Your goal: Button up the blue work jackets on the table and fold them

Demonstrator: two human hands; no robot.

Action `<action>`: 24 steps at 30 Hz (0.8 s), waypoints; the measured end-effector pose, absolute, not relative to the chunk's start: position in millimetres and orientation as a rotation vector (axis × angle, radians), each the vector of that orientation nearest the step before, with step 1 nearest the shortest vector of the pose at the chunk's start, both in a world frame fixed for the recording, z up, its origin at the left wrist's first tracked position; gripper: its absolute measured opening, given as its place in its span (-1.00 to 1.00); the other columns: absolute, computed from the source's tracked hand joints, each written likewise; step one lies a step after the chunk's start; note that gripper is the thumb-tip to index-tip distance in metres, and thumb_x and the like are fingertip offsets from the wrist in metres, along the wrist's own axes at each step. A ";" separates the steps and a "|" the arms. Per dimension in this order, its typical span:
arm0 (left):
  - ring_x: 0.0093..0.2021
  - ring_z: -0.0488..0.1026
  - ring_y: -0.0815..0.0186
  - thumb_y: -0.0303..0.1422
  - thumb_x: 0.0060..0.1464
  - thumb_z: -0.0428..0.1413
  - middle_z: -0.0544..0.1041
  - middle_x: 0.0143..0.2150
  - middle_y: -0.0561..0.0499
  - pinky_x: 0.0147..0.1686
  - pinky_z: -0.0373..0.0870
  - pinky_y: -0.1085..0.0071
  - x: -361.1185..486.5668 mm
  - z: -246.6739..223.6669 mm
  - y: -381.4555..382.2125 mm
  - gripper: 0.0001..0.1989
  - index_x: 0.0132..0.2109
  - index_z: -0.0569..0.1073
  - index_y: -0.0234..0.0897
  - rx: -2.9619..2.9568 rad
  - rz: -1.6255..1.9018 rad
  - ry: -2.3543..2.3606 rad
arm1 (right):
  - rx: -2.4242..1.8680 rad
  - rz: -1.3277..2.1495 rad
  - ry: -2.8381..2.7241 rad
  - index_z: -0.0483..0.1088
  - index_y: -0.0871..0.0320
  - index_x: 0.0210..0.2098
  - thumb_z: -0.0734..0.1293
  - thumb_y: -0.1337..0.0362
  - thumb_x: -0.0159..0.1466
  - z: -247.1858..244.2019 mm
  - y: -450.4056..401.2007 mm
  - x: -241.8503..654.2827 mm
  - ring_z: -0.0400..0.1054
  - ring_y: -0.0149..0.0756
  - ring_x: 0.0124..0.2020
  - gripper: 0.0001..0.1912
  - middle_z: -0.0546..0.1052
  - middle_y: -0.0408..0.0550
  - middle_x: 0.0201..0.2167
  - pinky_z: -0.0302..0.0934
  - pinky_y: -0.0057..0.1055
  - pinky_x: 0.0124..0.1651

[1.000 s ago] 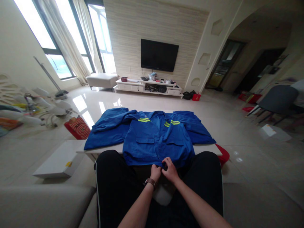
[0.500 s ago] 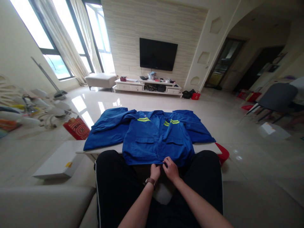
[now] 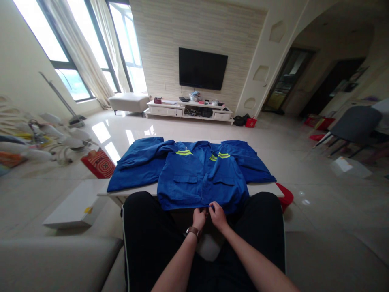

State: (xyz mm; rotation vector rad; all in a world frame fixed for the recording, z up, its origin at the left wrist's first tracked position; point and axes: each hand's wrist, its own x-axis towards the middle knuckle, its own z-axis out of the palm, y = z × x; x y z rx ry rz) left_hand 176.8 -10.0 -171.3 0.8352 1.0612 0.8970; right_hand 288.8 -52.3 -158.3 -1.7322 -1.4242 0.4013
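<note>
A blue jacket (image 3: 179,188) with yellow stripes lies spread over a white table, its hem towards me and its front edges meeting near the middle. Both hands are at the bottom of the front opening. My right hand (image 3: 218,217) pinches the jacket's hem with thumb and forefinger. My left hand (image 3: 199,219), below a brown-strapped watch (image 3: 193,230), is closed beside it, just under the hem. Something small and dark shows between the two hands, too small to name. What the left fingers hold is hidden.
The white table (image 3: 103,194) reaches my knees. A red patterned bag (image 3: 99,162) stands at its left, near a white box (image 3: 71,207). Something red (image 3: 284,196) shows by the right corner. A low TV cabinet (image 3: 165,110) stands against the far wall.
My hands stay at the hem and shift only slightly; the fingers have closed a little nearer each other. A dark bit now shows between them. The jacket lies almost as before.
</note>
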 end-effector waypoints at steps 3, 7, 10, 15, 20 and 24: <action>-0.48 0.42 0.35 -0.22 -0.11 0.35 0.55 -0.42 -0.09 -0.47 0.30 0.47 176.2 -170.5 -10.9 -0.65 -0.27 0.57 -0.44 0.842 0.898 1.044 | -1.734 0.415 -1.411 0.34 0.08 -0.31 0.15 0.26 0.33 -159.2 -51.8 288.7 0.40 -0.20 -0.27 -0.84 0.49 -0.06 -0.36 0.21 -0.36 -0.17; -0.48 0.42 0.34 -0.28 -0.05 0.32 0.56 -0.41 -0.09 -0.44 0.33 0.45 174.8 -169.3 -10.6 -0.72 -0.26 0.57 -0.44 0.884 0.899 1.050 | -1.718 0.433 -1.433 0.36 0.08 -0.30 0.17 0.25 0.33 -153.6 -53.1 290.3 0.39 -0.21 -0.27 -0.84 0.49 -0.06 -0.33 0.20 -0.36 -0.17; -0.39 0.45 0.29 -0.39 -0.06 0.30 0.58 -0.40 -0.09 -0.32 0.38 0.42 172.1 -165.8 -9.4 -0.85 -0.32 0.58 -0.40 0.952 0.922 1.076 | -1.721 0.437 -1.466 0.38 0.08 -0.30 0.26 0.27 0.26 -146.7 -56.0 291.6 0.37 -0.24 -0.30 -0.93 0.48 -0.08 -0.29 0.20 -0.37 -0.19; -0.19 0.50 0.17 -0.54 -0.03 0.22 0.62 -0.27 -0.15 -0.01 0.38 0.32 167.9 -156.2 -10.3 -0.93 -0.36 0.60 -0.35 1.075 0.955 1.100 | -1.777 0.378 -1.542 0.40 0.06 -0.25 0.24 0.32 0.25 -140.1 -61.5 290.0 0.40 -0.22 -0.21 -0.88 0.49 -0.06 -0.20 0.20 -0.37 -0.14; -0.20 0.53 0.10 -0.52 -0.01 0.19 0.64 -0.29 -0.19 0.03 0.39 0.21 169.0 -150.6 -12.6 -0.93 -0.38 0.59 -0.38 1.095 0.930 1.130 | -1.745 0.361 -1.524 0.41 0.06 -0.26 0.20 0.35 0.26 -144.2 -59.4 287.0 0.40 -0.21 -0.18 -0.84 0.49 -0.06 -0.23 0.18 -0.36 -0.11; -0.16 0.55 0.10 -0.50 -0.01 0.22 0.65 -0.24 -0.20 0.01 0.41 0.25 171.4 -150.2 -11.9 -0.93 -0.33 0.60 -0.39 1.074 0.922 1.129 | -1.653 0.366 -1.372 0.39 0.08 -0.36 0.22 0.37 0.20 -150.9 -54.4 282.4 0.38 -0.21 -0.22 -0.88 0.48 -0.07 -0.30 0.20 -0.34 -0.10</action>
